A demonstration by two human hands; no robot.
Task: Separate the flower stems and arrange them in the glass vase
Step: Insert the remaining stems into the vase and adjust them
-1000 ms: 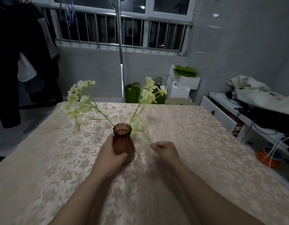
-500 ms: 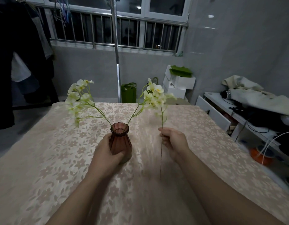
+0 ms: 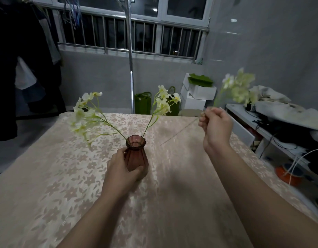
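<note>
A small ribbed brown glass vase (image 3: 136, 151) stands on the table (image 3: 47, 185) covered with a beige floral cloth. My left hand (image 3: 121, 170) is wrapped around its lower body. Two stems of pale yellow-white flowers stand in it: one (image 3: 84, 113) leans left, the other (image 3: 164, 102) leans up and right. My right hand (image 3: 216, 125) is raised to the right of the vase, pinching a third flower stem (image 3: 236, 88). This stem is tilted: its blossoms point up and right, and its thin bare end slants down-left to a point just right of the vase mouth.
A metal pole (image 3: 131, 68) rises behind the table's far edge, with green bags (image 3: 143, 102) and white boxes (image 3: 195, 95) on the floor beyond. At the right stands a white shelf (image 3: 244, 120) with cloth and cables. Dark clothes (image 3: 15, 59) hang at left.
My right hand has lifted the third stem off the table, raised it, and swung it from upright to a slant with the blossoms at the upper right. My left hand stays on the vase.
</note>
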